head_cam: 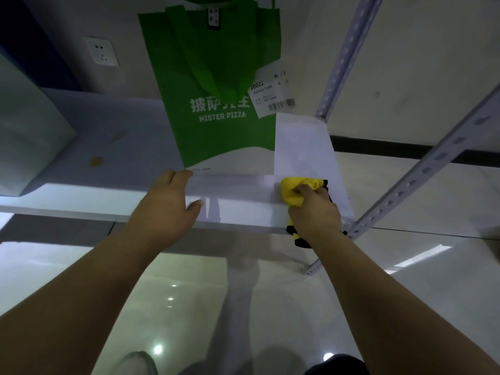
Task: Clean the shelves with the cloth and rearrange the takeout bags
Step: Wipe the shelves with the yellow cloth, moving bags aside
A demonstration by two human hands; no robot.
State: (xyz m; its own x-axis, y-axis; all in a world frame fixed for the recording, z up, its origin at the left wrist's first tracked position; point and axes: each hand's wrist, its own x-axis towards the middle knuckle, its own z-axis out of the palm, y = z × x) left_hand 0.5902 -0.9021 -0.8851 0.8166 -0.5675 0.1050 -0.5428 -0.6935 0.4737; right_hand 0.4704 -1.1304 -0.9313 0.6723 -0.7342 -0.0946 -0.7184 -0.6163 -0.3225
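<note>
A green "Mister Pizza" takeout bag (216,104) with a white receipt tag (272,93) stands on the white shelf (121,147). My left hand (165,204) rests flat on the shelf's front edge just below the bag, fingers straight, thumb out to the right. My right hand (313,209) grips a bunched yellow and black cloth (293,189) and presses it on the shelf's right front corner, beside the bag's white lower part.
A grey box (29,136) sits at the shelf's left end. Perforated metal uprights (422,171) frame the right side. A wall socket (101,51) is behind the shelf. Glossy floor tiles (189,307) lie below, with my shoes at the bottom edge.
</note>
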